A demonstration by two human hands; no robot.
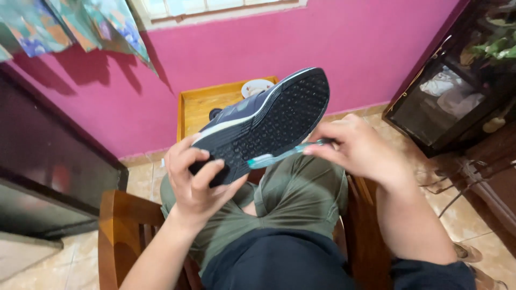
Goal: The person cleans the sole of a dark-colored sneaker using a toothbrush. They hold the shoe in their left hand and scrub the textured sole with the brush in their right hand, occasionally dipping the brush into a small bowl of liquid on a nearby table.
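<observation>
My left hand (194,180) grips the heel end of a dark sports shoe (269,121), held up over my lap with its black studded sole turned towards me. My right hand (360,149) holds a teal toothbrush (285,154) by the handle. The brush head rests against the sole near the heel, close to my left fingers. I sit on a wooden chair (121,225) in olive shorts.
A low wooden tray table (201,107) stands against the pink wall ahead, with a white dish (253,86) on it. A dark glass-fronted cabinet (451,91) is at the right, dark furniture at the left. Cables lie on the tiled floor at right.
</observation>
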